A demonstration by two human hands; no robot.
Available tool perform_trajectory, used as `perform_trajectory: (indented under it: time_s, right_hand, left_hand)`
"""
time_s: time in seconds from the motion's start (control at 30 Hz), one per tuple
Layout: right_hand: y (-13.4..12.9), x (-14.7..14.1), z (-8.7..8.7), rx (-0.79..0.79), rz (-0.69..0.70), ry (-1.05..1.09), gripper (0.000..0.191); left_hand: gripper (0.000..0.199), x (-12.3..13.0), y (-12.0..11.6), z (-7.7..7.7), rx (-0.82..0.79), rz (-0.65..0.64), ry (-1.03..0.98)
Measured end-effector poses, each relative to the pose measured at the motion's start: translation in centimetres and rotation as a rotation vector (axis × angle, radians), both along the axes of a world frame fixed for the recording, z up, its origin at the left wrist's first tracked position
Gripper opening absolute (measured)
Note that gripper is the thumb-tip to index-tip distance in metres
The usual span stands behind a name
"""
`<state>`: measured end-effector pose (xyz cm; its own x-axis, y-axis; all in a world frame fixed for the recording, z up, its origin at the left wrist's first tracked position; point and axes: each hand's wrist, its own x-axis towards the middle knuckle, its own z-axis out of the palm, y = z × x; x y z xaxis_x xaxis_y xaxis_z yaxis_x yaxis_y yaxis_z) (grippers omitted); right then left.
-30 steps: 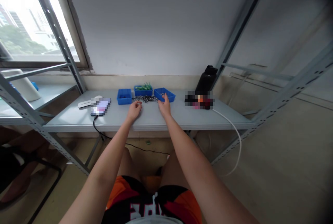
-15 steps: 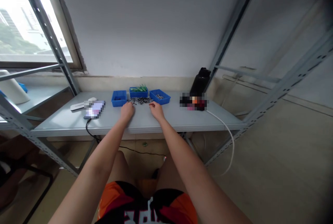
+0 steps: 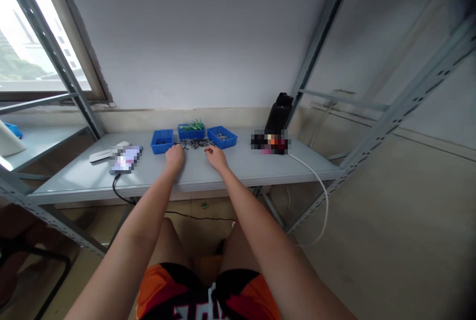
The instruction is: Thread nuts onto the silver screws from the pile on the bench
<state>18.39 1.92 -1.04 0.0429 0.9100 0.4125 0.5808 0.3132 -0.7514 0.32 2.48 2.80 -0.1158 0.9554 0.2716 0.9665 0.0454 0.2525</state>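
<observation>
A pile of small dark and silver screw-like pieces lies on the grey table in front of three blue bins. My left hand rests at the pile's left end, just before the left blue bin; its fingers are curled closed and whatever they grip is hidden. At the pile's right end, my right hand has thumb and fingertips pinched together, too small in view to show what is between them. The middle bin holds green pieces, and the tilted right bin holds small silver ones.
To the left lie a phone with a black cable and a white object. At the right stand a black bottle and a blurred dark item, with a white cable hanging over the edge. Metal shelf posts frame both sides.
The whole view has shifted, so the table and its things sit a little farther left. Both hands keep nearly the same place by the pile, fingers still closed.
</observation>
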Motion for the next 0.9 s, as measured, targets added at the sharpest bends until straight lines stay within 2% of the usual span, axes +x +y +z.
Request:
perform_trajectory:
  time_s: [0.17, 0.27, 0.47, 0.53, 0.63, 0.7, 0.9]
  right_hand:
    - [0.0, 0.0, 0.0, -0.003, 0.008, -0.005, 0.017]
    - [-0.1, 0.0, 0.1, -0.010, 0.012, -0.005, 0.017]
    - [0.1, -0.2, 0.1, 0.004, 0.002, -0.021, 0.017]
    - [0.0, -0.3, 0.2, 0.014, 0.036, -0.052, 0.024]
    - [-0.2, -0.4, 0.2, 0.044, 0.101, -0.088, 0.037]
    - [-0.4, -0.4, 0.2, 0.047, 0.135, -0.108, 0.036]
    - [-0.8, -0.5, 0.2, 0.057, 0.209, -0.172, 0.022]
  left_hand:
    - [0.031, 0.3, -0.4, 0.4, -0.025, -0.005, 0.023]
    - [0.028, 0.2, -1.2, 0.8, 0.012, -0.006, -0.005]
    - [0.020, 0.2, -2.7, 0.5, 0.106, -0.012, -0.223]
    - [0.018, 0.4, -2.7, 0.0, 0.097, -0.095, -0.294]
    - [0.015, 0.8, -2.6, -0.9, 0.072, -0.332, -0.331]
    - [0.013, 0.9, -2.6, -1.3, 0.059, -0.432, -0.331]
    - [0.011, 0.7, -2.7, -1.8, 0.072, -0.432, -0.371]
